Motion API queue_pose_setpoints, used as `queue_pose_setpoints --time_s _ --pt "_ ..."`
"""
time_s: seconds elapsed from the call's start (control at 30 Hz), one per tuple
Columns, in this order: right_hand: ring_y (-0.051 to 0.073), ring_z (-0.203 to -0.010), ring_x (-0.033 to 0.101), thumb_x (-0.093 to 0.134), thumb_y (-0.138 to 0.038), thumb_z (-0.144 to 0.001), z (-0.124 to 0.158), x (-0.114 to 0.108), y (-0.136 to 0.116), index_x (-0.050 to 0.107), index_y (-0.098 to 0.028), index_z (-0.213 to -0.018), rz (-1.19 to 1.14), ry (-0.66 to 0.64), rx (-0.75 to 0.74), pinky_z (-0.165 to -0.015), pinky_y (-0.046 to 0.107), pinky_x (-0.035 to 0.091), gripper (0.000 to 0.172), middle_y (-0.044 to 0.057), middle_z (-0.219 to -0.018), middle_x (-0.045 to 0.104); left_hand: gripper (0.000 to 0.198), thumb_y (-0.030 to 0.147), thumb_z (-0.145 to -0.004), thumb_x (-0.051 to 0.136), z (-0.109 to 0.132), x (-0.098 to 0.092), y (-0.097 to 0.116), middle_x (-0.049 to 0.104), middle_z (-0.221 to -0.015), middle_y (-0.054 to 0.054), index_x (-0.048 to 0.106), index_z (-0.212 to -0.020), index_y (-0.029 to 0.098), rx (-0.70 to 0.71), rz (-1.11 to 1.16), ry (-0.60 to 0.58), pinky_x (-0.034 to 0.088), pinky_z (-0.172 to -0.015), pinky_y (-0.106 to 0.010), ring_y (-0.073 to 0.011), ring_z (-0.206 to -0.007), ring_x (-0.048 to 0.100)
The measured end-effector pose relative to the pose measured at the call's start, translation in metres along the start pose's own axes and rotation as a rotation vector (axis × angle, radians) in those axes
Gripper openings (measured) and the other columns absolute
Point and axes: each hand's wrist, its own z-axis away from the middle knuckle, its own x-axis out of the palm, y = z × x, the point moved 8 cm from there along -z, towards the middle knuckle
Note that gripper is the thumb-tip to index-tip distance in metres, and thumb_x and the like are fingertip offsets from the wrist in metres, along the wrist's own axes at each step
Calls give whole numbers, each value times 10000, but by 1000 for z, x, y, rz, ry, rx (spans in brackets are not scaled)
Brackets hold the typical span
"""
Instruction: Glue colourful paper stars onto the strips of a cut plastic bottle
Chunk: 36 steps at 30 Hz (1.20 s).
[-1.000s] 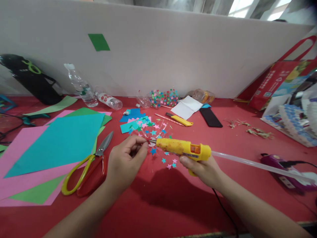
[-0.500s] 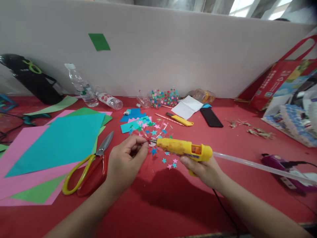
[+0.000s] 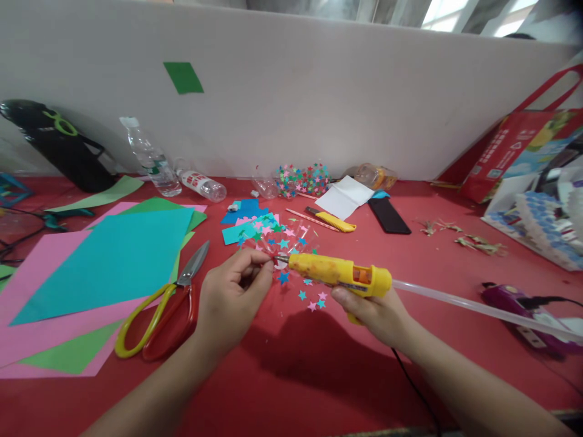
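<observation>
- In the head view, your left hand point(image 3: 234, 294), at the centre of the frame, has thumb and forefinger pinched together; whether a small piece sits between them, you cannot tell.
- Your right hand point(image 3: 378, 312), right of centre, grasps a yellow plastic glue gun point(image 3: 323, 270), its metal nozzle point(image 3: 282, 259) at your left fingertips.
- A long translucent glue stick point(image 3: 455, 298) runs from the gun's back toward the right edge.
- Pink, blue and green paper stars point(image 3: 283, 278) lie around the nozzle, mid-frame.
- Metal scissors with yellow and red handles point(image 3: 197, 260) lie left of your left hand.
</observation>
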Motion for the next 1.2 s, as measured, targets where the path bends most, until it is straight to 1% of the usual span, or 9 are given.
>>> queue_pose_setpoints --time_s 0.2,0.4,0.47,0.53,0.63,0.73,0.87,1.03,1.2 --pt "106 -525 508 629 -373 -860 1 0 8 681 -228 -895 13 -7 52 -458 216 435 158 -2 -703 645 105 221 -848 569 1 -2 6 517 -529 72 624 -760 204 126 -128 39 349 -452 -175 -72 -461 429" --pt "159 -594 569 671 -435 -803 4 -6 7 674 -207 -798 145 64 39 -551 296 502 229 34 -710 651 91 179 -867 572 10 0 27 624 -592 31 655 -831 191 483 -419 112 386 -560 -229 -107 -540 576" --pt "155 -597 566 674 -415 -796 5 -7 9 672 -203 -818 112 74 59 -570 299 505 212 32 -717 649 89 177 -869 576 13 -1 31 649 -614 21 663 -857 194 529 -422 124 394 -577 -236 -117 -566 599" --pt "129 -535 524 655 -398 -806 4 -15 15 661 -201 -831 25 126 104 -510 265 469 199 5 -646 610 83 183 -871 578 11 -2 27 647 -622 30 657 -857 204 455 -351 91 395 -561 -223 -102 -549 581" --pt "90 -428 404 577 -426 -834 -2 -43 29 614 -195 -762 -79 334 162 -406 221 344 245 -40 -519 493 85 204 -870 565 7 0 16 594 -577 58 632 -819 219 246 -169 3 385 -510 -201 -81 -491 516" --pt "80 -444 406 534 -399 -785 -13 -67 46 578 -189 -760 -112 458 245 -424 223 332 216 -12 -612 561 101 235 -870 541 5 8 7 489 -473 82 610 -796 225 30 61 -113 357 -439 -197 -77 -411 441" --pt "106 -478 484 556 -340 -679 -26 -76 75 588 -170 -725 -15 404 408 -444 229 359 179 14 -596 586 86 252 -844 542 7 17 5 449 -416 88 600 -790 219 -124 273 -202 335 -392 -187 -73 -365 407" --pt "141 -476 559 538 -410 -772 -27 -72 110 611 -146 -650 154 287 550 -462 250 398 300 69 -558 633 91 269 -874 539 3 15 -4 466 -419 84 585 -814 219 -191 416 -180 308 -397 -182 -62 -368 396" --pt "124 -457 508 615 -513 -780 -26 -85 123 573 -188 -538 398 237 578 -447 240 326 407 30 -479 571 113 324 -890 532 5 28 -20 483 -431 77 564 -867 219 -344 580 -301 233 -377 -186 -59 -365 356"
